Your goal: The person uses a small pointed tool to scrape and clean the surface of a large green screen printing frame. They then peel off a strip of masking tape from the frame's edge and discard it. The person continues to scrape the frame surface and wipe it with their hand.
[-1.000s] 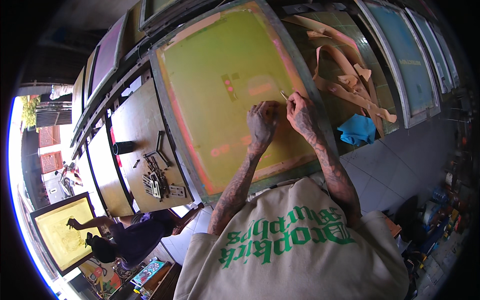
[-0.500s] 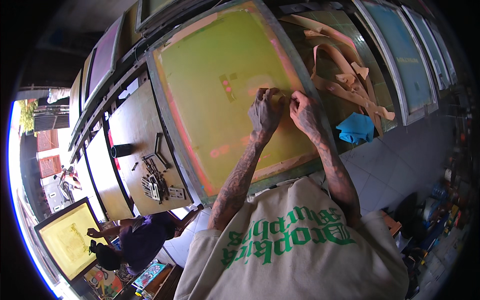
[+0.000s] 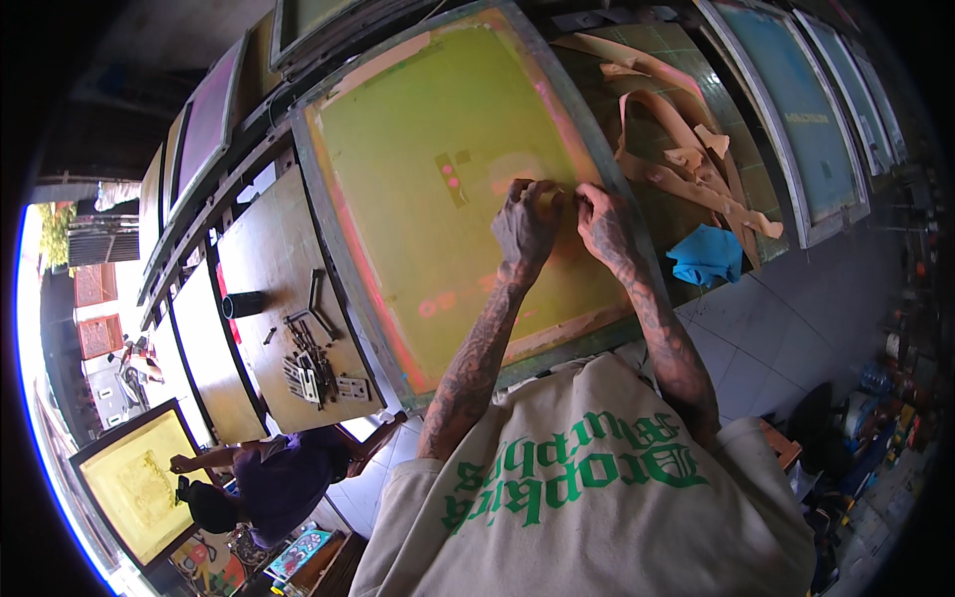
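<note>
A large screen-printing frame with a yellow-green mesh lies beneath both hands. Pink marks and tan tape run along its edges. My left hand is closed over the right half of the mesh, around what looks like a small tan roll of tape, mostly hidden by the fingers. Close beside it, my right hand pinches near the frame's right side. Something thin and pale seems to span the gap between the fingertips; its far end in the right fingers is too small to make out.
Right of the frame, peeled tan tape strips and a crumpled blue cloth lie on a dark glossy surface. A board at left bears metal clamps and bolts and a black cup. Another person works at a yellow screen.
My hands stay almost in place, with only slight finger movement. The other person's hand has shifted slightly at the yellow screen.
</note>
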`<action>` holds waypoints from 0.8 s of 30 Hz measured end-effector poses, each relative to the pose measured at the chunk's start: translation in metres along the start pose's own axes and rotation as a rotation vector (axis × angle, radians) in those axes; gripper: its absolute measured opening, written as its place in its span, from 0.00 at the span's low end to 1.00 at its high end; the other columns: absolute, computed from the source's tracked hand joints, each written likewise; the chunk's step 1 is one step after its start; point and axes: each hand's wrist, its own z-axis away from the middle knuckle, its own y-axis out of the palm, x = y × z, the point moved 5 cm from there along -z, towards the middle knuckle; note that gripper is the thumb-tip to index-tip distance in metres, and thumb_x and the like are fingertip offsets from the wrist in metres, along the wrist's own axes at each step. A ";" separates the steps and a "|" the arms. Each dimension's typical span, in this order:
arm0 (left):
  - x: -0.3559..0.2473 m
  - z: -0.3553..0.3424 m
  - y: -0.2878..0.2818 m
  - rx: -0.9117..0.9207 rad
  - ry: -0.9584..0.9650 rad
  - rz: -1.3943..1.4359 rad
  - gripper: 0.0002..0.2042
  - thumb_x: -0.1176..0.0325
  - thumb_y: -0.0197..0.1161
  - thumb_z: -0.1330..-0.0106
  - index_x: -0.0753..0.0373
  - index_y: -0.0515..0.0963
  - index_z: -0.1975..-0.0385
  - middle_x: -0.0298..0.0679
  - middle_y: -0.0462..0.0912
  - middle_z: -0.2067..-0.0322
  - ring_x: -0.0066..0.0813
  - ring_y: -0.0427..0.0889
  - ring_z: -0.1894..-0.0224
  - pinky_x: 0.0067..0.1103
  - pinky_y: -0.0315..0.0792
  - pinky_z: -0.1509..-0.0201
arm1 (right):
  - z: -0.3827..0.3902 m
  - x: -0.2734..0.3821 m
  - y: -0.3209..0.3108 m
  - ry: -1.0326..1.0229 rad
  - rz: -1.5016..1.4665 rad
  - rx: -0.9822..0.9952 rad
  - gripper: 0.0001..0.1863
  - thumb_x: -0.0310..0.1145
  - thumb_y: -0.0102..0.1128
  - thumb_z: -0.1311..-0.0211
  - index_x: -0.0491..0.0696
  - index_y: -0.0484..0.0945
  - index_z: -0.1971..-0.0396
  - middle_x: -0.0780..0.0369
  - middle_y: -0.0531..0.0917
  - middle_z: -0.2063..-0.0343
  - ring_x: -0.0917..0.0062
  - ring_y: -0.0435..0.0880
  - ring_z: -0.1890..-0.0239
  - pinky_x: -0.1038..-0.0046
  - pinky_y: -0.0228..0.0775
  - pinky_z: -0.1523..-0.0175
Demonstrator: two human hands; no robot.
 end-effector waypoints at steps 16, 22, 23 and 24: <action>0.007 0.005 0.002 0.038 -0.125 0.066 0.25 0.59 0.73 0.39 0.51 0.76 0.42 0.33 0.84 0.56 0.41 0.86 0.54 0.35 0.78 0.55 | -0.033 0.006 -0.017 -0.338 0.138 0.149 0.07 0.17 0.58 0.43 0.43 0.78 0.65 0.56 0.77 0.63 0.57 0.81 0.61 0.61 0.75 0.59; 0.004 0.005 0.003 0.045 -0.128 0.069 0.25 0.59 0.73 0.38 0.52 0.75 0.41 0.33 0.84 0.55 0.41 0.85 0.52 0.35 0.78 0.54 | -0.060 -0.014 -0.008 -0.545 0.183 0.285 0.07 0.17 0.58 0.44 0.43 0.78 0.66 0.59 0.78 0.65 0.63 0.82 0.63 0.65 0.76 0.63; 0.004 0.004 0.003 0.047 -0.131 0.066 0.25 0.59 0.73 0.38 0.52 0.75 0.41 0.33 0.85 0.55 0.41 0.85 0.52 0.35 0.78 0.53 | -0.060 -0.014 -0.009 -0.564 0.129 0.302 0.08 0.16 0.57 0.43 0.41 0.78 0.64 0.57 0.77 0.65 0.60 0.81 0.63 0.65 0.75 0.62; 0.004 0.004 0.003 0.037 -0.122 0.069 0.26 0.59 0.73 0.38 0.52 0.75 0.41 0.33 0.85 0.55 0.41 0.85 0.52 0.35 0.78 0.53 | -0.061 -0.014 -0.009 -0.582 0.075 0.318 0.09 0.15 0.56 0.43 0.40 0.78 0.62 0.55 0.76 0.64 0.57 0.80 0.63 0.64 0.73 0.62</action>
